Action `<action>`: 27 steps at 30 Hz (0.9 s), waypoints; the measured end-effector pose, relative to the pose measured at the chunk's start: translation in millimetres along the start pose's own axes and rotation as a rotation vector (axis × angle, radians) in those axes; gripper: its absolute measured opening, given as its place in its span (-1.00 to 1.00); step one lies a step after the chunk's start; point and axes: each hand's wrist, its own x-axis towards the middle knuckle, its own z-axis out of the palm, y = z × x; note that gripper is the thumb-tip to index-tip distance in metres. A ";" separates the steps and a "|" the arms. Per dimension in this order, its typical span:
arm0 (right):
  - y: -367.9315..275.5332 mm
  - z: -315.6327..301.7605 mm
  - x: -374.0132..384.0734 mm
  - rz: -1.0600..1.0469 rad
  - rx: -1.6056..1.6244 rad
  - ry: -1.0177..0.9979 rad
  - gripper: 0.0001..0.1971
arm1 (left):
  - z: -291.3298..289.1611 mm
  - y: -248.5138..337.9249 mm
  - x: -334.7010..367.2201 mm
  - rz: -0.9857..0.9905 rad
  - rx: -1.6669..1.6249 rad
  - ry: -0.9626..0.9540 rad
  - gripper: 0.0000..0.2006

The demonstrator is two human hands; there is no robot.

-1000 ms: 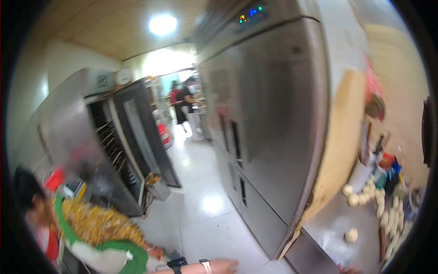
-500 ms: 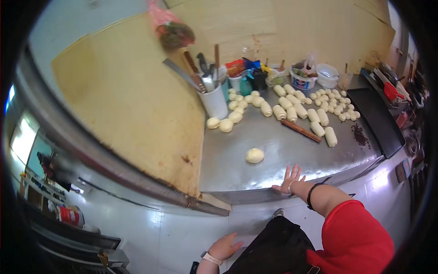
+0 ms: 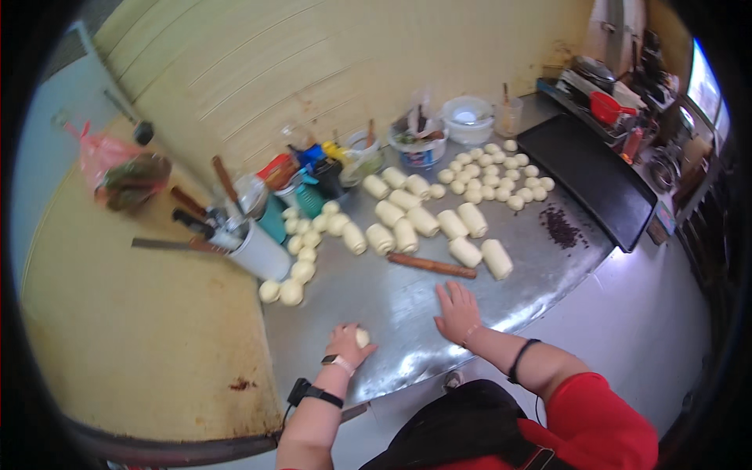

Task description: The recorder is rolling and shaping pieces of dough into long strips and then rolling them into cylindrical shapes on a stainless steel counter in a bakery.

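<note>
Broadly, a grey stainless-steel bench (image 3: 407, 301) fills the middle of the frame, running from lower left to upper right beneath a pale yellow panelled wall (image 3: 329, 63). At the upper right of the bench lies a flat black rectangular tray (image 3: 587, 176). Across the centre sit rows of pale oblong dough rolls (image 3: 427, 222), with a cluster of small round dough balls (image 3: 497, 176) just beyond them toward the tray, and more round balls trailing down the left side beside a white cylindrical tub (image 3: 262, 252) stuffed with utensils. A slim brown wooden rolling pin (image 3: 432, 265) lies just below the oblong rolls. A dark patch of crumbs (image 3: 560, 227) marks the steel near the tray.

At lower centre, the left hand (image 3: 347, 345), with a watch at its wrist, is cupped over a single small pale dough ball (image 3: 362, 338), fingers curled around it and pressing it to the bench. Near it on the right, the right hand (image 3: 457, 312) lies flat on bare steel, fingers spread and holding nothing, just below the rolling pin but apart from it.
</note>
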 end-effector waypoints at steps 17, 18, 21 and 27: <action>38.9 25.3 -1.6 0.077 0.019 0.197 -0.80 | 83.7 -3.5 -32.5 0.120 0.144 0.397 -0.25; 39.1 24.2 -5.2 0.087 0.015 0.189 -0.80 | 62.7 5.9 -3.7 0.001 0.136 0.342 -0.24; 33.7 21.6 -17.0 0.050 0.027 0.189 -0.80 | 14.2 -2.8 83.8 -0.173 0.182 0.314 -0.21; 27.1 -4.9 6.2 0.148 0.114 0.120 -0.82 | 1.2 -47.9 209.2 -0.123 0.192 0.592 -0.19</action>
